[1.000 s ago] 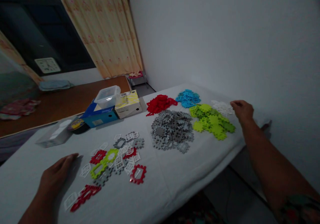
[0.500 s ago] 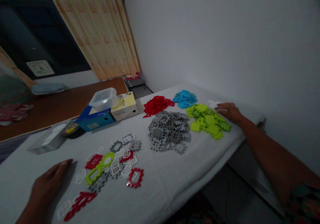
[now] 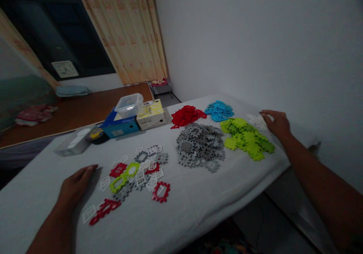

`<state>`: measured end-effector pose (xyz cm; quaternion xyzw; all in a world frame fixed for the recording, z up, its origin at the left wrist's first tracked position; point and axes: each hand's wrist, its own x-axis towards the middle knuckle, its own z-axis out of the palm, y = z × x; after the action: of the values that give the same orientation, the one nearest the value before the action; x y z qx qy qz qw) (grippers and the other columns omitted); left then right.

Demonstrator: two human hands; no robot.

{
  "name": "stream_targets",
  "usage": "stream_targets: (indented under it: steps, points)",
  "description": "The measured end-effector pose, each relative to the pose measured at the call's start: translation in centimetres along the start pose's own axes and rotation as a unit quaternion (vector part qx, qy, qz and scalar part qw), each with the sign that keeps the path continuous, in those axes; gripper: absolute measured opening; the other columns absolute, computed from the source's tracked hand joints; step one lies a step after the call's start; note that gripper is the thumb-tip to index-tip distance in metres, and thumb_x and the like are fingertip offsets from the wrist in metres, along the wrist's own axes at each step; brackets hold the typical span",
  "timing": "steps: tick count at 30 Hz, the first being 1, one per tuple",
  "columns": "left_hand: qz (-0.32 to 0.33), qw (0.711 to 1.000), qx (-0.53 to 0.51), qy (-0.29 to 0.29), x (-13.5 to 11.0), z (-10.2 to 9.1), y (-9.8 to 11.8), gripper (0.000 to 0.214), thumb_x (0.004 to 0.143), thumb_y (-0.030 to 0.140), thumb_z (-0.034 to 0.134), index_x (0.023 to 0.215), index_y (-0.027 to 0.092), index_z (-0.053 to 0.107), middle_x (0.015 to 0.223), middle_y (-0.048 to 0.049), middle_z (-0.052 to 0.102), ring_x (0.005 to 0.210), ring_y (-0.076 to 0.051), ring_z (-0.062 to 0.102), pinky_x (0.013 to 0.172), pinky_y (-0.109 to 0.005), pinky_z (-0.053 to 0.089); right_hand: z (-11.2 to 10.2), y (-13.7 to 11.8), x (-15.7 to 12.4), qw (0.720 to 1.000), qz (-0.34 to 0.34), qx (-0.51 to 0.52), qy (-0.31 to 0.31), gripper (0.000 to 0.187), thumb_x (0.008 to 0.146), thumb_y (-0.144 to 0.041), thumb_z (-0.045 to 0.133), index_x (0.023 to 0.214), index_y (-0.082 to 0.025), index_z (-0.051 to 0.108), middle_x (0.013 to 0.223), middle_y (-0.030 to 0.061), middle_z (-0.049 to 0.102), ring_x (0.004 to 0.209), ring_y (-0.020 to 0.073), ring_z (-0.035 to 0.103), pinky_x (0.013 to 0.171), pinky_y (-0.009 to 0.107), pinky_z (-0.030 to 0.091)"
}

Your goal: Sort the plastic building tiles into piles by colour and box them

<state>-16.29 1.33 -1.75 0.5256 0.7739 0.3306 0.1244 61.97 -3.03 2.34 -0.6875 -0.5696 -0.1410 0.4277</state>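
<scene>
My left hand rests on the white tablecloth, its fingers loosely stretched with nothing visible in them. Just right of it lie scattered flat plastic building pieces: red ones, a lime-green frame, grey ones and white lattice panels. At the far right, my right hand hovers over a small pile of white pieces, thumb and index finger apart. No piece shows between those fingers. Beside that hand is a heap of lime-green pieces.
A large grey heap occupies the table's middle, with red and blue heaps behind. Toward the back left stand a blue box, a yellow-white box and clear plastic containers. A wall borders the right side.
The camera view has turned left, shifting the scene rightward. My right hand has drawn back a little from the white pieces, showing more of them. My left hand stays resting on the cloth.
</scene>
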Motion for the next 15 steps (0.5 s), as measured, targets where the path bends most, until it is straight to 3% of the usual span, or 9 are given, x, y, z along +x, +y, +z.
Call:
stream_targets:
  steps: [3,5,6,9,11,15]
  points:
    - [0.039,0.999,-0.031,0.001,-0.6,0.3,0.3,0.046,0.068,0.063,0.056,0.088,0.026,0.076,0.101,0.0009,0.078,0.107,-0.03,0.068,0.102,-0.044,0.048,1.2,-7.9,-1.4,0.995,0.008,0.092,-0.038,0.033,0.094,-0.041,0.05,0.109,-0.019,0.07,0.107,0.013,0.072,0.086,0.0223,0.067,0.079,0.035,0.05]
    - [0.05,0.998,-0.034,-0.005,-0.9,0.6,0.4,0.051,0.071,0.062,0.054,0.093,0.02,0.076,0.104,-0.0066,0.078,0.107,-0.031,0.067,0.101,-0.043,0.048,2.0,-14.8,-3.8,0.975,-0.068,0.169,-0.131,0.029,0.093,-0.041,0.054,0.109,-0.023,0.07,0.102,0.0079,0.073,0.086,0.021,0.068,0.08,0.034,0.052]
    - [0.055,0.998,-0.042,-0.008,-1.1,0.7,0.4,0.052,0.072,0.061,0.054,0.093,0.019,0.076,0.104,-0.0084,0.077,0.106,-0.03,0.067,0.1,-0.041,0.048,2.5,-18.2,-5.3,0.95,-0.139,0.212,-0.184,0.025,0.093,-0.039,0.055,0.106,-0.023,0.07,0.104,0.0072,0.073,0.09,0.0207,0.067,0.082,0.033,0.052]
    - [0.065,0.996,-0.064,-0.008,-1.5,0.9,0.2,0.054,0.075,0.06,0.051,0.096,0.016,0.075,0.104,-0.0105,0.077,0.104,-0.029,0.067,0.099,-0.038,0.048,4.5,-26.6,-9.3,0.84,-0.315,0.278,-0.343,0.022,0.096,-0.029,0.052,0.111,-0.022,0.068,0.112,0.0073,0.071,0.102,0.0191,0.065,0.09,0.032,0.05]
    - [0.069,0.995,-0.076,-0.008,-1.7,0.8,0.2,0.055,0.076,0.061,0.052,0.096,0.015,0.075,0.103,-0.0104,0.077,0.103,-0.028,0.067,0.097,-0.037,0.049,6.8,-30.3,-11.0,0.794,-0.369,0.268,-0.402,0.024,0.095,-0.023,0.052,0.115,-0.02,0.066,0.113,0.0086,0.07,0.104,0.0189,0.064,0.091,0.033,0.05]
    - [0.072,0.992,-0.101,-0.023,-2.0,0.7,0.3,0.058,0.075,0.064,0.054,0.095,0.014,0.076,0.099,-0.0102,0.077,0.099,-0.028,0.067,0.091,-0.035,0.05,12.1,-34.3,-12.0,0.776,-0.418,0.19,-0.432,0.026,0.094,-0.018,0.054,0.117,-0.017,0.066,0.117,0.0117,0.068,0.11,0.0224,0.059,0.097,0.038,0.045]
